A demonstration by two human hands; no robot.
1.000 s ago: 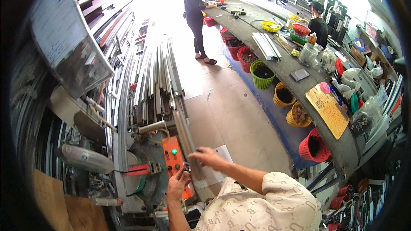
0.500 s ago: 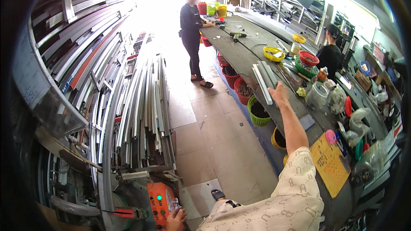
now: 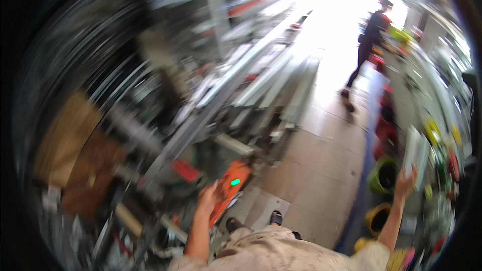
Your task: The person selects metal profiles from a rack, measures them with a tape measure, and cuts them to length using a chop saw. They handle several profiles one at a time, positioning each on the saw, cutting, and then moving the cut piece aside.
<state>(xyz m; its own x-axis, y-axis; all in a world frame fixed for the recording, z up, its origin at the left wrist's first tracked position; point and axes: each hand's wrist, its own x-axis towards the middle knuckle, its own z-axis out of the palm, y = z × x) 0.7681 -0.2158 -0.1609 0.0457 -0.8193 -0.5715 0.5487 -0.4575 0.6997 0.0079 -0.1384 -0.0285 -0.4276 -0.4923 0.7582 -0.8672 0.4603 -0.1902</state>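
Observation:
The whole view is smeared by motion. My left hand (image 3: 207, 199) lies against an orange machine panel (image 3: 232, 190) with a green light, fingers stretched out and nothing in it. My right hand (image 3: 405, 182) reaches out to the right, up at the near end of a bundle of pale flat metal strips (image 3: 415, 148) on a long counter (image 3: 442, 135). The blur hides whether its fingers grip the strips. Both forearms rise from my patterned beige shirt (image 3: 271, 251) at the lower edge.
Long metal profiles (image 3: 261, 80) lean in racks on the left. Green (image 3: 382, 175), yellow (image 3: 376, 218) and red (image 3: 385, 130) buckets line the counter's foot. A person in dark clothes (image 3: 371, 35) stands far down the tiled aisle (image 3: 326, 160). My sandalled feet (image 3: 275, 217) show below.
The view has swung left and tilted, and now blurs. My right arm stays stretched to the strips on the counter. My left hand stays at the orange panel.

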